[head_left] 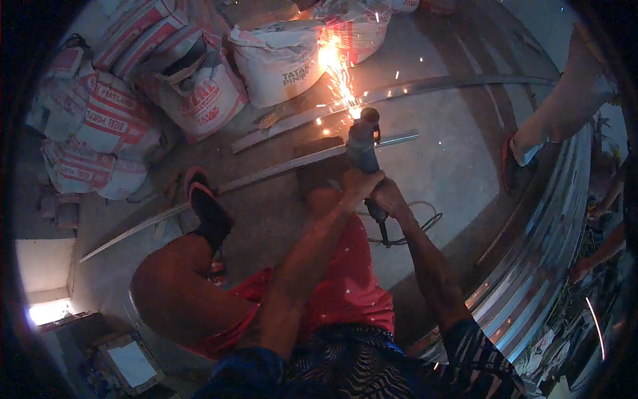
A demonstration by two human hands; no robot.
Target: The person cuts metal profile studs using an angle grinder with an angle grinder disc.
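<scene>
Both of my hands are wrapped round an angle grinder (363,147), whose head points away from me. My left hand (359,184) grips its body just behind the head. Close behind it, my right hand (388,197) is closed on the rear of the body. Under the grinder's head a long thin metal bar (286,167) lies across the floor. Bright sparks (337,76) fly forward from the head toward the sacks. The grinder's disc and the exact spot where it meets metal are hidden by the tool and the glare.
Printed cement sacks (274,63) are piled at the far left. Another long metal strip (425,86) lies beyond the bar. Long metal profiles (531,272) are stacked at right. The grinder's cord (425,223) loops on the floor. Another person's leg (555,113) stands at right; arms show below it.
</scene>
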